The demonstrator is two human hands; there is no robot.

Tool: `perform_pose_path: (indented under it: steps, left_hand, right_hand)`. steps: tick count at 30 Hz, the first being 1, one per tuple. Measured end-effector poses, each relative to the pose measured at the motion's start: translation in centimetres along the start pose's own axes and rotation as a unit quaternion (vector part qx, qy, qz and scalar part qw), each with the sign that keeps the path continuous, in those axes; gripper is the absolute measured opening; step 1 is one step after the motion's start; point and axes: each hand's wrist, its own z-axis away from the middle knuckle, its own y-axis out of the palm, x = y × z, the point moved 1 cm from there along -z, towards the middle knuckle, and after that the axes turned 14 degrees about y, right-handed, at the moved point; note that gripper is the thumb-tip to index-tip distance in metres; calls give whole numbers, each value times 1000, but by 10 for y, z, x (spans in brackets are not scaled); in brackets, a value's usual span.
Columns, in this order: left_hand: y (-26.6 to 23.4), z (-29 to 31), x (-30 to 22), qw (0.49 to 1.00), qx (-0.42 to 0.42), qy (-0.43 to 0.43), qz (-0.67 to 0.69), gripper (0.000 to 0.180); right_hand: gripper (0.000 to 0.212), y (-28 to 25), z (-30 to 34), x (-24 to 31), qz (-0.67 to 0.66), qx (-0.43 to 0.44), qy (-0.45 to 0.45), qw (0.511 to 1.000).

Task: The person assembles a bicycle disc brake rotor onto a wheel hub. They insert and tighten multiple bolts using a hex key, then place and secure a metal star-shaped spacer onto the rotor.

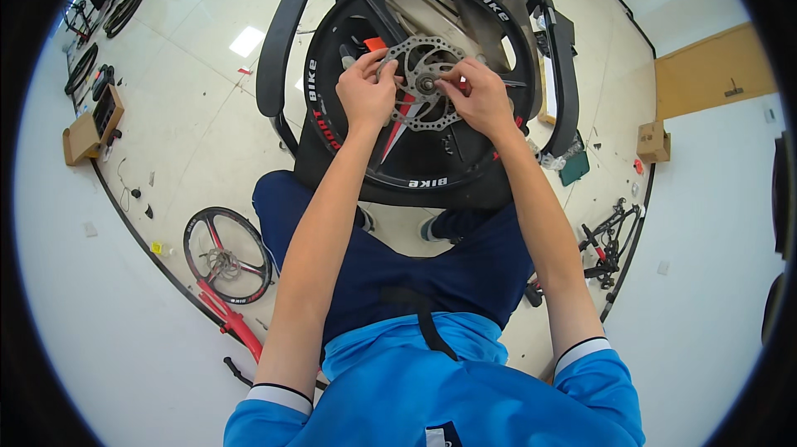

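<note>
A black three-spoke bicycle wheel (325, 40) with red and white lettering lies flat before me, on a dark chair seat. At its centre sits a silver brake disc (432, 120) with cut-out holes, around the hub axle (426, 83). My left hand (368, 92) is closed at the disc's left edge, thumb and fingers curled on it. From the right, my right hand (481, 98) pinches close against the axle end. Whatever is between those fingertips is too small or hidden to make out.
Chair armrests (282, 40) flank the wheel, with a pale bicycle frame (432, 19) beyond. On the floor at left are another wheel (264, 268) and a red fork (228, 318). A black folded frame (610, 239) and a cardboard box (654, 142) lie at right.
</note>
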Motion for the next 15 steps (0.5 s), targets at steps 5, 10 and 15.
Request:
perform_pose_path:
  steps: [5,10,15]
  left_hand:
    - [-2,0,1,1000,-7,0,1,25]
    - [-1,0,0,1000,-2,1,0,26]
    - [-1,-1,0,1000,-2,8,-10,26]
  right_hand:
    - [13,-4,2,23,-3,17,81,997]
    - [12,-1,2,4,17,2,17,1000]
    - [11,0,4,14,11,-11,38,999]
